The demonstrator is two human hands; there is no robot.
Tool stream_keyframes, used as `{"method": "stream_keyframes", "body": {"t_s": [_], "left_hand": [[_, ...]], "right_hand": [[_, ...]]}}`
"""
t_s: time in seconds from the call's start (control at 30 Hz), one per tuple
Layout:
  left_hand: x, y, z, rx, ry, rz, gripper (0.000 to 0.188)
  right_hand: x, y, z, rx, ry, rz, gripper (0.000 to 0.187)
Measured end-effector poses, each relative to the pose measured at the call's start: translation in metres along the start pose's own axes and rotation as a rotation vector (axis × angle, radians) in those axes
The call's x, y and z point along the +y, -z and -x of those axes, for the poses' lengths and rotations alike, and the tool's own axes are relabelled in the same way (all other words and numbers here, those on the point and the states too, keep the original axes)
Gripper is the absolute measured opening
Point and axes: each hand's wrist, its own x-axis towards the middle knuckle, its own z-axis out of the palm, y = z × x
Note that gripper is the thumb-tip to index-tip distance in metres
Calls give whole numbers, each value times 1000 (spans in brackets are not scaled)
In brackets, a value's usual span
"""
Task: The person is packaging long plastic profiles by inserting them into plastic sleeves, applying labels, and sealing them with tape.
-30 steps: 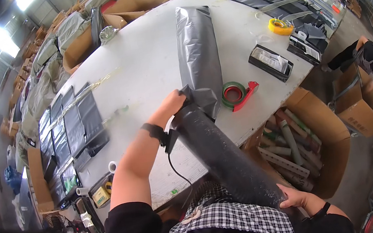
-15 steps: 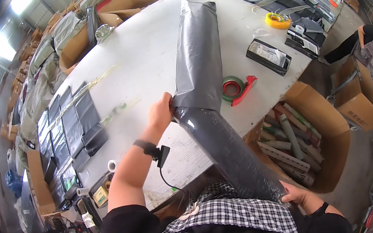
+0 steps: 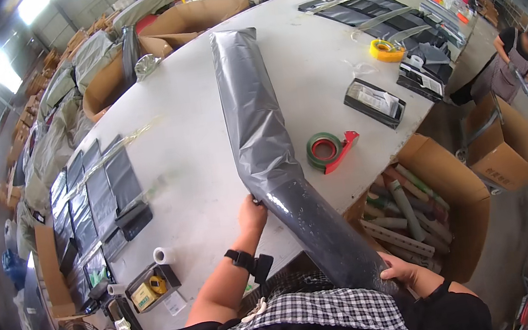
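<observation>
A long dark roll (image 3: 323,227) in shiny clear wrap slants from my waist up over the table. Its far part is inside a grey plastic bag (image 3: 251,109), which lies creased and flattish on the tabletop. At the bag's mouth, my left hand (image 3: 253,214) is closed on the bag's left edge, against the roll. My right hand (image 3: 406,273) grips the roll's near end, thumb on top; the fingers beneath are hidden. To the right of the bag lies a red tape dispenser (image 3: 341,152) with a green-edged tape roll.
Stacks of folded black bags lie on the white table (image 3: 179,89) at left (image 3: 102,188) and far right (image 3: 378,14). Yellow tape (image 3: 387,50) and black trays (image 3: 373,102) sit at right. Below the right edge stands a carton (image 3: 468,204) of tubes. A co-worker (image 3: 507,67) stands beyond.
The bag's far end has swung left and nearer, and the bag lies lower on the table. Both hands have come nearer to me with the roll. The co-worker has straightened, holding a long rod.
</observation>
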Motion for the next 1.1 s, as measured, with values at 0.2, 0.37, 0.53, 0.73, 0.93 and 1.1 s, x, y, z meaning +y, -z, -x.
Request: {"method": "stream_keyframes", "body": {"t_s": [0.2,0.37,0.53,0.73,0.93,1.1], "left_hand": [[2,-1,12,-269,-380,-226,28],[-8,4,79,-521,-802,30,33],[12,31,91,-764,-120,212,35],[-21,56,26,-381,105,464,18],[-46,47,31,-270,76,140,10],[-27,45,30,-356,67,103,13]], "right_hand": [[-28,-21,-22,-44,33,-20,90],[-49,-25,-58,0,82,-13,83],[-109,-31,-159,62,166,14,68],[-96,-28,-141,64,381,478,75],[-14,-9,8,440,-468,451,66],[-9,-32,-17,309,-217,263,47]]}}
